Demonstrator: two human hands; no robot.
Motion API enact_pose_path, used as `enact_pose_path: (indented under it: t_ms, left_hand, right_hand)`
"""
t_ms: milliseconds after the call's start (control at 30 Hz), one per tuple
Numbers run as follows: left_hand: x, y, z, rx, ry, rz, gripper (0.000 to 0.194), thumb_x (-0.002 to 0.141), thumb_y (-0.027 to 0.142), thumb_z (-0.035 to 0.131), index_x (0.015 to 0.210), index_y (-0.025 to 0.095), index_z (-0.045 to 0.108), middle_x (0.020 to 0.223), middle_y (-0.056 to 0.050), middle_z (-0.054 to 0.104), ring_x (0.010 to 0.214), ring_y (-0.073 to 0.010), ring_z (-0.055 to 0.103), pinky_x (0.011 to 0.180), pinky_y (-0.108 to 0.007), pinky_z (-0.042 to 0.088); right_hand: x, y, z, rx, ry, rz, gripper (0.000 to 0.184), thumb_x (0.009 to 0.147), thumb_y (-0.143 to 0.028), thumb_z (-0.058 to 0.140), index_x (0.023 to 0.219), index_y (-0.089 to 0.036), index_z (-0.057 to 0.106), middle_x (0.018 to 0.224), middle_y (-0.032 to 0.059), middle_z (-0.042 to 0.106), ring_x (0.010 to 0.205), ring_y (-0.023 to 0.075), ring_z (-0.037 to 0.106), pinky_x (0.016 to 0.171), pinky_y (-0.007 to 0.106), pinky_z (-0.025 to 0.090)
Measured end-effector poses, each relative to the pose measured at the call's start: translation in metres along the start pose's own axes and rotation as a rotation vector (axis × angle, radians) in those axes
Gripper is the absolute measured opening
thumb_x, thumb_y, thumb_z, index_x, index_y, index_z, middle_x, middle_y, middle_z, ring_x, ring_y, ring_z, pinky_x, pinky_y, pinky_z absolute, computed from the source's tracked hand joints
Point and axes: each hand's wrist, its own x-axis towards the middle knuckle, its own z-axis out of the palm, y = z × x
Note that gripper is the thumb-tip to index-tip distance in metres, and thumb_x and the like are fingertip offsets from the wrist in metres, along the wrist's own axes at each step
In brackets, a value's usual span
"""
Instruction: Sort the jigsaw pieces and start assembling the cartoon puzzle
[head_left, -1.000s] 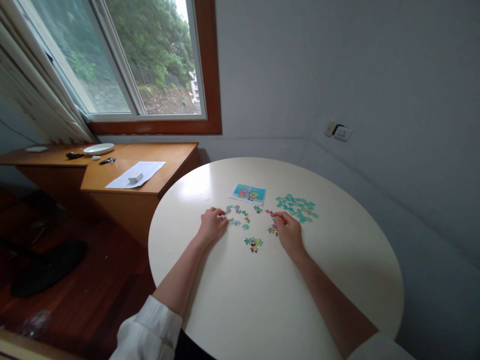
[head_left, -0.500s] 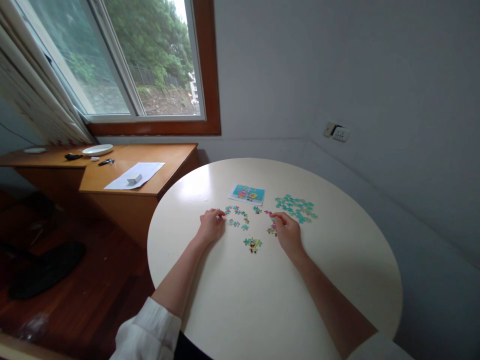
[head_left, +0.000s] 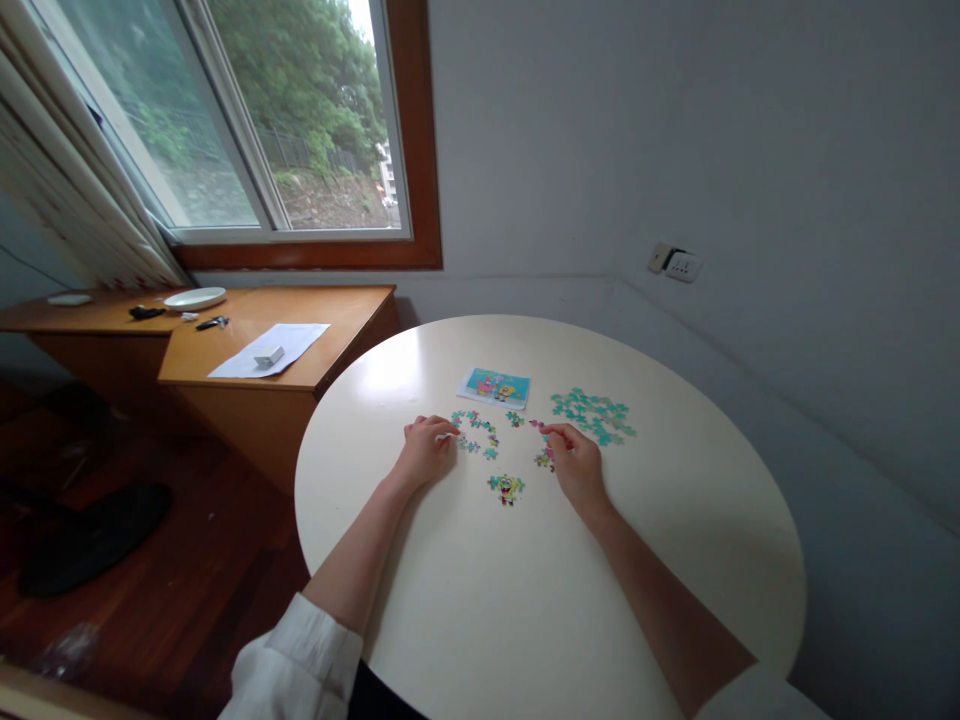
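My left hand [head_left: 430, 446] is closed in a pinch at the left end of a loose ring of jigsaw pieces [head_left: 491, 440]. Something small and pale, seemingly a puzzle piece, shows between its thumb and finger. My right hand [head_left: 574, 458] also pinches, its fingertips beside a small pink puzzle piece [head_left: 535, 424]; whatever lies inside the pinch is hidden. Partly covered by that hand are joined pink pieces [head_left: 545, 459]. Nearer to me lies a joined yellow cartoon figure [head_left: 508, 489]. A small joined cluster [head_left: 514, 419] sits between the hands.
Behind the pieces lies a picture card [head_left: 495, 387] with cartoon figures on teal. Many loose teal pieces [head_left: 594, 414] are spread to its right. All rest on a round white table [head_left: 480, 610]. A wooden desk [head_left: 345, 335] with paper [head_left: 289, 345] stands left.
My left hand's fingers shift slightly, drawing left and then returning right toward the ring of pieces. My right hand stays nearly still, and the pieces keep their places.
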Motion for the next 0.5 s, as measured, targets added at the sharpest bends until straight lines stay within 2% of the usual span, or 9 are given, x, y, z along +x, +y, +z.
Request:
enact_pose_path:
  t_ms: [100,233,500]
  left_hand:
    - [-0.003,0.008,-0.003,-0.013,-0.080,0.118,0.026,0.078,0.017,0.049,0.089,0.026,0.071,0.102,-0.003,0.066,0.097,-0.0215,0.052,0.088,-0.040,0.034]
    - [-0.006,0.018,-0.003,0.028,-0.164,0.194,0.025,0.080,0.022,0.050,0.090,0.027,0.071,0.102,-0.004,0.066,0.097,-0.0215,0.051,0.090,-0.041,0.031]
    - [-0.004,0.011,0.003,0.084,-0.143,0.182,0.025,0.079,0.021,0.051,0.092,0.027,0.071,0.100,-0.004,0.064,0.095,-0.0212,0.050,0.090,-0.041,0.029]
  right_hand:
    - [0.000,0.000,0.000,-0.008,0.005,-0.003,0.029,0.072,-0.033,0.043,0.076,-0.016,0.066,0.061,0.0010,0.058,0.058,0.0139,0.050,0.050,0.024,0.041]
    - [-0.001,0.000,0.000,0.007,-0.003,-0.007,0.028,0.072,-0.033,0.044,0.077,-0.016,0.066,0.060,0.0007,0.058,0.059,0.0140,0.050,0.050,0.023,0.041]
    - [0.000,0.000,0.000,0.012,-0.008,-0.012,0.027,0.072,-0.031,0.043,0.077,-0.016,0.066,0.061,0.0001,0.057,0.058,0.0134,0.050,0.051,0.024,0.041]
